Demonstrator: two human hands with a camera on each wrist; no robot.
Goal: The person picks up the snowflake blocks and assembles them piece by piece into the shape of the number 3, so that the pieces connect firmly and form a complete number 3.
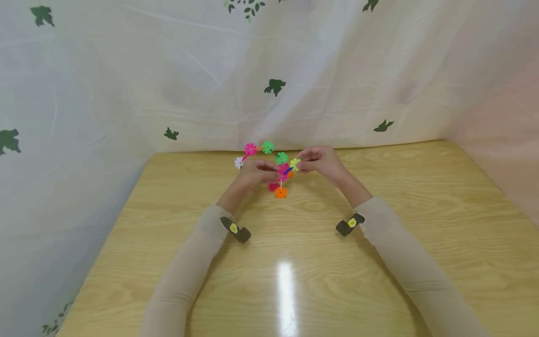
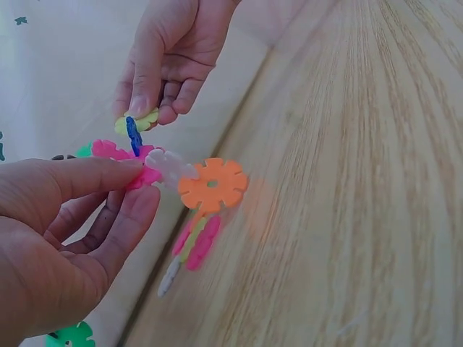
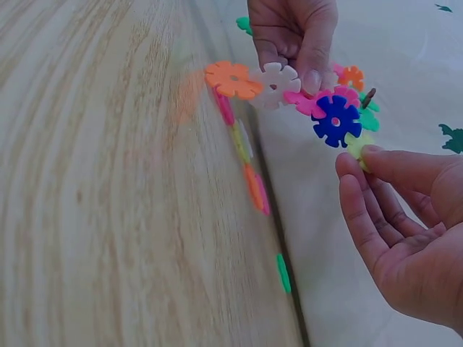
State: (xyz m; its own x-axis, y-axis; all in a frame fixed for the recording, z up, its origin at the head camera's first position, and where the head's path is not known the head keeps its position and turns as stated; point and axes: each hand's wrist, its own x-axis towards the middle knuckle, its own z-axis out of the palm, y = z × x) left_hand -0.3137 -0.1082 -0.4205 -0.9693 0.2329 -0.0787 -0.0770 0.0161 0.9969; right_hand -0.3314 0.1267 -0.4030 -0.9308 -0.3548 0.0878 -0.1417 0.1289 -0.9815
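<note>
A chain of notched plastic snowflake discs hangs between the two hands. My left hand [image 1: 256,173] pinches a pink disc [image 2: 150,172] between thumb and fingers. From it, a white disc [image 3: 275,85] leads to an orange disc [image 2: 213,185] at the near end. A blue disc [image 3: 336,121] joins the pink part to a yellow disc [image 3: 356,147], which my right hand [image 1: 322,163] grips by its edge with thumb and forefinger. Beyond the left hand, the head view shows green [image 1: 267,147], pink [image 1: 250,149] and white [image 1: 239,162] discs linked together.
The wooden table [image 1: 286,243] stretches toward the person, with a glare streak on it. Behind its far edge hangs a pale cloth [image 1: 210,84] with green leaf prints. Each sleeve cuff carries a small black camera [image 1: 350,224]. A green disc [image 3: 283,272] shows near the table's edge.
</note>
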